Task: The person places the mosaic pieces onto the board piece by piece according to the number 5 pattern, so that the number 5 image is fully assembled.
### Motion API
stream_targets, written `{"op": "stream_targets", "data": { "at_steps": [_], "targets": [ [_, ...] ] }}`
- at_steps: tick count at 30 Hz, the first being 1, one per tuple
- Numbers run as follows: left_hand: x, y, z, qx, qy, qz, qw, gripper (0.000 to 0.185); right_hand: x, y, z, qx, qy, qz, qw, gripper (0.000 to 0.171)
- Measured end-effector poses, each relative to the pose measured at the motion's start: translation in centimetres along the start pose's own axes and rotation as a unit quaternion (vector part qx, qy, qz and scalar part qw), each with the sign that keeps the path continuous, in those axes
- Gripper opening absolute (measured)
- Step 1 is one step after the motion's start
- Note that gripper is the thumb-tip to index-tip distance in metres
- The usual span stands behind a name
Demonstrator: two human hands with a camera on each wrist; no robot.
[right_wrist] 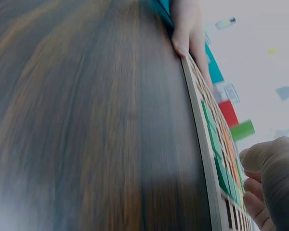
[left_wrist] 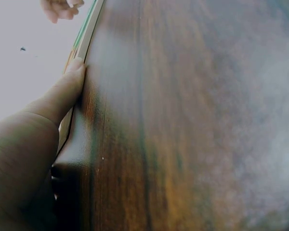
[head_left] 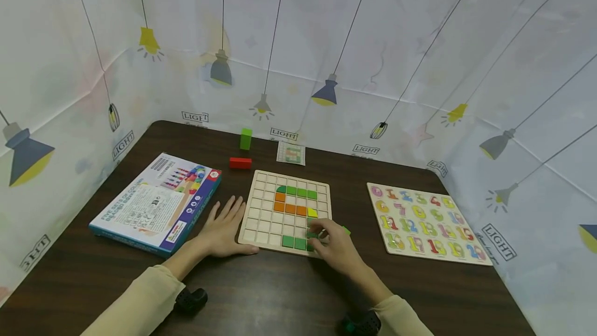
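A pale wooden grid board (head_left: 266, 227) lies on the table with coloured square tiles in some cells. Green tiles (head_left: 288, 241) sit along its near edge, orange tiles (head_left: 290, 209) across its middle, and one yellow tile (head_left: 312, 212) at the right. My left hand (head_left: 226, 229) rests flat with fingers spread, its thumb (left_wrist: 70, 79) along the board's near left corner. Over the board's near right corner is my right hand (head_left: 336, 245), fingers bent, thumb and index tips apart around green tiles. A green piece (head_left: 346, 230) shows just beyond that hand, mostly hidden.
Left of the board lies a boxed bead toy (head_left: 154, 204). Behind stand a green block (head_left: 245, 139), a red block (head_left: 240, 163) and a small pattern card (head_left: 291, 153). A number puzzle board (head_left: 424, 222) lies at the right. A printed sheet (head_left: 298, 30) hangs behind the table.
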State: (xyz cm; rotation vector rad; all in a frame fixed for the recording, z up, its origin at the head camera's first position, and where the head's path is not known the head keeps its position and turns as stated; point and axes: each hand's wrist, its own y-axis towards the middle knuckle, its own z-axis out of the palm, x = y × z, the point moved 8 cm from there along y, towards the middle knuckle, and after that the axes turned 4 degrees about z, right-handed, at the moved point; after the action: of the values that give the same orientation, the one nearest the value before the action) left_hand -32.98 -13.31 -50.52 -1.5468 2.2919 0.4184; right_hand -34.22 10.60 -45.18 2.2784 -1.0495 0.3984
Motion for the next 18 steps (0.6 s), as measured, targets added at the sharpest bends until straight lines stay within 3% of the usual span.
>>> {"op": "stream_targets", "data": {
  "at_steps": [8,18],
  "targets": [
    [-0.1,-0.1,-0.1,0.002,-0.004,0.002,1.0,0.122,-1.8,-1.7,-2.0,-0.034,-0.003,-0.012,0.999,0.031],
    [-0.3,0.0,-0.3,0.011,0.014,-0.009,0.9998,0.119,-3.6,-3.5,-3.4,-0.033,-0.011,0.033,0.999,0.036]
  ]
}}
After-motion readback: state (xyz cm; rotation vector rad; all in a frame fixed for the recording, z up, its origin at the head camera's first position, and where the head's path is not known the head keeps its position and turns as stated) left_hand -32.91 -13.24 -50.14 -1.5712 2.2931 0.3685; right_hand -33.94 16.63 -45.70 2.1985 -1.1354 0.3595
